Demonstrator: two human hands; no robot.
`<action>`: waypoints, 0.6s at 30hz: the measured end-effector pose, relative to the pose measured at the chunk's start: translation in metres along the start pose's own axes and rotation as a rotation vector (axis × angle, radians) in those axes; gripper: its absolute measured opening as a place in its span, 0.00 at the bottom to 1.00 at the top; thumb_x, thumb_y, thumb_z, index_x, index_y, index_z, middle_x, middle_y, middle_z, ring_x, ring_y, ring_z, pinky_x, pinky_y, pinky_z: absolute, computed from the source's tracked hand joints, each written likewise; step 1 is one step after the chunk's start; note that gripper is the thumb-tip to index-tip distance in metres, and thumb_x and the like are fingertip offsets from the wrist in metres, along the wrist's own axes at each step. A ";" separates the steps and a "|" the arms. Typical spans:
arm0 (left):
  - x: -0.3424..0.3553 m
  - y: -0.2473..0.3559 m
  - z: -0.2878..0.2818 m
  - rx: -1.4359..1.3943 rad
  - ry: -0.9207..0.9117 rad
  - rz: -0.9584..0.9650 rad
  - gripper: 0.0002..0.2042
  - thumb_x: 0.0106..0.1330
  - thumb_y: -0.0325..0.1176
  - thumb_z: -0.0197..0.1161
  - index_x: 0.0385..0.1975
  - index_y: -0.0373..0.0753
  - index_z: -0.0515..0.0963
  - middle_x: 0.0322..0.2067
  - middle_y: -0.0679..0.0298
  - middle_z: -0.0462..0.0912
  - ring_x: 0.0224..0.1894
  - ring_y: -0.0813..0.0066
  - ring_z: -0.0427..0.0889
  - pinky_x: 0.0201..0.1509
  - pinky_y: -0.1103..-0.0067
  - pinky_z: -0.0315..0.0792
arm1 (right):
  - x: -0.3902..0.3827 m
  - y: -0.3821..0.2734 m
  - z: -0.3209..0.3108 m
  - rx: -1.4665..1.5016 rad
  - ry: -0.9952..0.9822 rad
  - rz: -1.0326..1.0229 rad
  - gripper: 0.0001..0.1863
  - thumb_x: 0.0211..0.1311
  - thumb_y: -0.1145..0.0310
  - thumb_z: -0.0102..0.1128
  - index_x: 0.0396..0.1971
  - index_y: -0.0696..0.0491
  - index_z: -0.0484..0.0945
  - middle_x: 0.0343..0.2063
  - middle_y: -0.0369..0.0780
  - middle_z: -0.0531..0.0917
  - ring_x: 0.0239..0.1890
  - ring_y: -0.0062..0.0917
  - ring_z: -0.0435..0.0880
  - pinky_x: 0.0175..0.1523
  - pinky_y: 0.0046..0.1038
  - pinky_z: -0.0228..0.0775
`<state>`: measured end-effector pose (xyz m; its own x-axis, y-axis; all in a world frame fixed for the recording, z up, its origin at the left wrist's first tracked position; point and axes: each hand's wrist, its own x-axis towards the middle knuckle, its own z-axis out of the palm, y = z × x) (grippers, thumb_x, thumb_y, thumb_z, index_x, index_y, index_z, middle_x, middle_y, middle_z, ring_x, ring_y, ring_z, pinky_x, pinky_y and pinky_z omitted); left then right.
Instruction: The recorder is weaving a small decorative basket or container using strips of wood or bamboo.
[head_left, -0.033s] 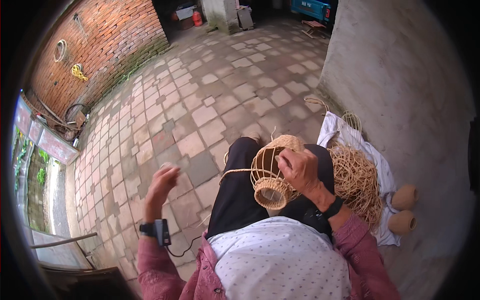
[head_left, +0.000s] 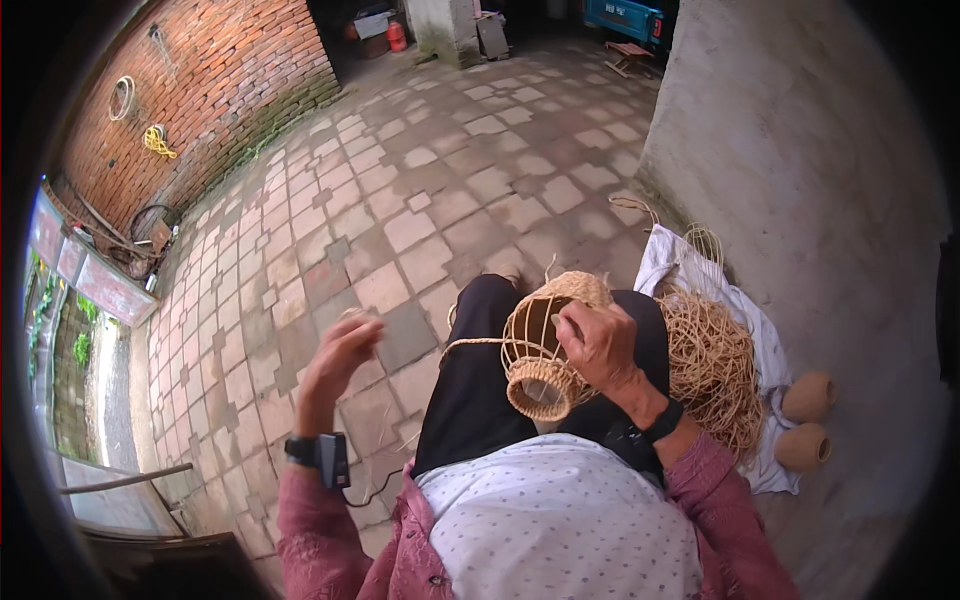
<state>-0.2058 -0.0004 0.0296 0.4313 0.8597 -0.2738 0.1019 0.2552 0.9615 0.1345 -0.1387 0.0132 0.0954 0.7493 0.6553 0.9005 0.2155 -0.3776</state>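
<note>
On my lap lies a partly woven straw-coloured basket (head_left: 540,393), tilted on its side with its round ring-shaped end facing me. Bare upright strands show between that end and a closely woven band. My right hand (head_left: 598,342) is closed on its right side, fingers bent over the strands. A twisted cord (head_left: 478,341) runs from the basket leftward across my left thigh. Raised apart from it, over the paving left of my knee, my left hand (head_left: 347,348) has curled fingers, slightly blurred; what they hold, if anything, is hidden.
Right of my leg, a heap of straw-coloured cord (head_left: 708,365) lies on a white cloth (head_left: 768,352). Two small round woven pots (head_left: 803,446) stand beside it near the grey wall (head_left: 800,180). Paving stretches ahead to a brick wall (head_left: 220,90) at far left.
My left hand has shifted a little to the right, toward the basket. My right hand and the basket have barely moved.
</note>
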 end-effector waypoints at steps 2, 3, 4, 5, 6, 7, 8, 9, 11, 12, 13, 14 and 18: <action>0.009 0.033 0.055 -0.058 -0.253 0.027 0.12 0.68 0.37 0.60 0.41 0.34 0.81 0.31 0.70 0.77 0.34 0.84 0.74 0.37 0.84 0.69 | -0.005 -0.007 -0.001 0.003 0.009 0.008 0.05 0.55 0.69 0.62 0.23 0.50 0.76 0.13 0.37 0.77 0.18 0.32 0.78 0.29 0.33 0.65; 0.016 0.041 0.080 -0.088 -0.422 0.056 0.12 0.68 0.37 0.61 0.42 0.34 0.81 0.32 0.70 0.77 0.34 0.84 0.74 0.37 0.84 0.69 | -0.008 -0.007 -0.001 -0.003 0.022 0.026 0.05 0.55 0.69 0.62 0.23 0.50 0.76 0.13 0.37 0.76 0.18 0.31 0.78 0.28 0.33 0.64; 0.024 0.043 0.103 -0.074 -0.522 0.039 0.11 0.68 0.36 0.61 0.41 0.35 0.81 0.33 0.70 0.79 0.35 0.84 0.75 0.38 0.84 0.70 | -0.009 -0.006 -0.003 0.007 0.025 0.045 0.05 0.55 0.69 0.63 0.23 0.50 0.76 0.13 0.36 0.76 0.18 0.31 0.77 0.28 0.32 0.62; 0.028 0.046 0.123 -0.059 -0.615 0.024 0.10 0.68 0.36 0.61 0.41 0.36 0.81 0.34 0.70 0.80 0.35 0.84 0.76 0.40 0.84 0.71 | -0.010 -0.006 -0.004 0.010 0.021 0.041 0.05 0.55 0.69 0.63 0.23 0.50 0.76 0.13 0.36 0.76 0.18 0.31 0.77 0.28 0.32 0.62; 0.037 0.043 0.138 0.133 -0.572 0.074 0.10 0.68 0.35 0.60 0.39 0.36 0.82 0.31 0.69 0.81 0.33 0.84 0.76 0.38 0.83 0.72 | -0.010 -0.007 -0.005 0.007 0.024 0.036 0.05 0.55 0.69 0.63 0.23 0.50 0.76 0.13 0.36 0.76 0.18 0.31 0.77 0.28 0.32 0.62; 0.048 0.035 0.151 0.326 -0.531 0.125 0.09 0.68 0.34 0.59 0.37 0.37 0.83 0.29 0.69 0.81 0.32 0.83 0.77 0.36 0.82 0.72 | -0.010 -0.005 -0.006 -0.001 0.030 0.035 0.05 0.55 0.70 0.63 0.23 0.50 0.76 0.13 0.36 0.76 0.18 0.30 0.77 0.28 0.32 0.62; 0.053 0.026 0.160 0.325 -0.524 0.125 0.09 0.68 0.34 0.59 0.37 0.37 0.83 0.29 0.69 0.81 0.32 0.83 0.77 0.36 0.82 0.72 | -0.011 -0.005 -0.007 0.004 0.028 0.031 0.05 0.55 0.70 0.63 0.23 0.50 0.76 0.13 0.36 0.76 0.18 0.30 0.77 0.28 0.32 0.62; 0.055 0.017 0.166 0.505 -0.447 0.289 0.09 0.66 0.35 0.59 0.36 0.38 0.84 0.27 0.66 0.82 0.30 0.78 0.79 0.34 0.78 0.74 | -0.011 -0.006 -0.008 0.015 0.032 0.043 0.05 0.55 0.70 0.64 0.23 0.50 0.77 0.13 0.36 0.76 0.18 0.30 0.77 0.28 0.32 0.62; 0.050 0.011 0.181 0.683 -0.379 0.446 0.09 0.64 0.35 0.59 0.35 0.39 0.85 0.25 0.63 0.83 0.28 0.73 0.82 0.33 0.75 0.75 | -0.015 -0.005 -0.011 0.019 0.033 0.068 0.05 0.55 0.70 0.64 0.24 0.50 0.77 0.13 0.36 0.76 0.18 0.30 0.77 0.28 0.32 0.62; 0.046 0.010 0.187 0.821 -0.302 0.504 0.10 0.62 0.36 0.60 0.35 0.40 0.84 0.26 0.59 0.83 0.28 0.67 0.83 0.34 0.72 0.75 | -0.016 -0.004 -0.011 0.014 0.038 0.079 0.05 0.55 0.70 0.64 0.24 0.50 0.77 0.14 0.37 0.76 0.19 0.30 0.77 0.28 0.32 0.62; 0.044 0.011 0.193 0.962 -0.224 0.562 0.10 0.59 0.37 0.60 0.34 0.41 0.84 0.26 0.55 0.83 0.28 0.60 0.84 0.34 0.68 0.76 | -0.017 -0.003 -0.011 0.010 0.046 0.091 0.04 0.55 0.71 0.64 0.24 0.50 0.77 0.14 0.37 0.77 0.19 0.30 0.77 0.28 0.32 0.61; 0.048 0.001 0.196 1.013 -0.199 0.590 0.11 0.57 0.39 0.60 0.32 0.41 0.84 0.29 0.51 0.83 0.32 0.53 0.83 0.36 0.65 0.76 | -0.018 -0.003 -0.011 0.013 0.046 0.094 0.04 0.55 0.71 0.64 0.24 0.50 0.77 0.14 0.37 0.77 0.19 0.30 0.77 0.28 0.32 0.61; 0.048 -0.002 0.205 1.120 -0.118 0.468 0.10 0.58 0.36 0.59 0.34 0.41 0.83 0.26 0.53 0.83 0.30 0.56 0.83 0.34 0.66 0.76 | -0.019 -0.002 -0.007 0.047 0.086 0.120 0.04 0.56 0.71 0.63 0.25 0.51 0.77 0.15 0.37 0.78 0.19 0.32 0.77 0.28 0.32 0.61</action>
<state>-0.0016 -0.0504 0.0191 0.7063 0.7060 0.0520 0.6065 -0.6415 0.4697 0.1337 -0.1581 0.0061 0.2394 0.7154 0.6565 0.8597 0.1581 -0.4858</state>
